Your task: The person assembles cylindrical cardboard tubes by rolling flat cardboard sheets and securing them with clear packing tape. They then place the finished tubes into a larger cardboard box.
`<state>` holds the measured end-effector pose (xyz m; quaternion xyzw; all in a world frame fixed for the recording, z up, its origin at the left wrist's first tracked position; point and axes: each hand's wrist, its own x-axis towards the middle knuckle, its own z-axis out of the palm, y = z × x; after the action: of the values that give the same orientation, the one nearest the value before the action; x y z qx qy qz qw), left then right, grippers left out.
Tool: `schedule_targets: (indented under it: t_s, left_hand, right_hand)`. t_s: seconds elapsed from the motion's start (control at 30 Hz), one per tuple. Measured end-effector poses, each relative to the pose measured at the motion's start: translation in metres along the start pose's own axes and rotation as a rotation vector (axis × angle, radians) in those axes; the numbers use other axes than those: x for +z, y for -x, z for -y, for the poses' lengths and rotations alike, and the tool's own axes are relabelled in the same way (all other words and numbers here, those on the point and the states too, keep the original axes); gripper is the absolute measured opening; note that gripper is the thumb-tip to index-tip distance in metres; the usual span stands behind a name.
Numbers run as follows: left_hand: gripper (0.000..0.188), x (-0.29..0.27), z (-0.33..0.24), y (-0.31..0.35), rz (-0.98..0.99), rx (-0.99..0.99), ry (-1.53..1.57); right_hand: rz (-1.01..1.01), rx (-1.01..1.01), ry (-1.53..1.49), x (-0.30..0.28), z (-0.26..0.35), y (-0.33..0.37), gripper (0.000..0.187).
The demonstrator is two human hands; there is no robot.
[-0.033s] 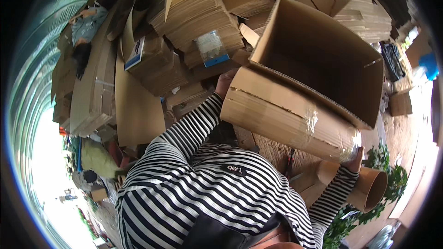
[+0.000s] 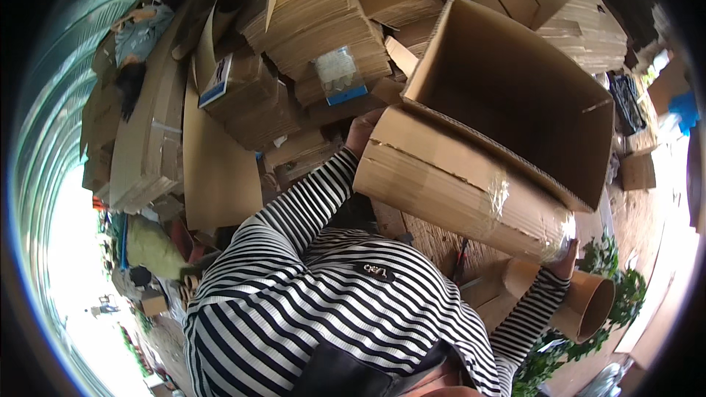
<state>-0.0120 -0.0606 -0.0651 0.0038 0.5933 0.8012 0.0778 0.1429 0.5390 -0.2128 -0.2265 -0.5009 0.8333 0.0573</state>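
Note:
A large open cardboard box (image 2: 515,95) is tilted in front of me, with its dark inside showing. Along its near side runs a long cardboard section (image 2: 456,176) with torn clear tape on it; whether it is part of the box or a separate piece I cannot tell. My left hand (image 2: 362,134) grips the left end of this section, its fingers partly hidden behind the cardboard. At the lower right corner, beside the shiny tape, my right hand (image 2: 565,257) holds the other end, with most of its fingers out of sight.
Tall stacks of flattened cardboard (image 2: 316,29) stand beyond and to the left. A cardboard tube (image 2: 588,305) lies by my right forearm, next to a leafy plant (image 2: 625,294). Worn wooden boards (image 2: 430,242) show below the box. A blue item (image 2: 684,112) is at far right.

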Motion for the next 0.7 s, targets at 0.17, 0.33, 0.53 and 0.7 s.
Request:
schedule_targets:
  t_s: [0.17,0.33,0.53,0.7]
  left_hand:
    - [0.032,0.018,-0.002,-0.005,-0.119,0.007,-0.01]
    - [0.029,0.025,-0.001,-0.015,-0.161,-0.01,-0.106]
    - [0.023,-0.012,-0.026,0.024,-0.058,-0.2,-0.063]
    - [0.021,0.025,-0.092,0.029,0.167,-0.123,-0.5]
  right_hand:
    - [-0.032,-0.014,0.067,-0.035,0.006,-0.005,0.061]
    - [0.159,-0.669,0.934,-0.074,0.0,0.008,0.046]
    - [-0.095,-0.735,0.88,0.034,-0.033,0.056,0.039]
    - [0.121,0.148,-0.579,0.169,-0.119,0.133,0.048]
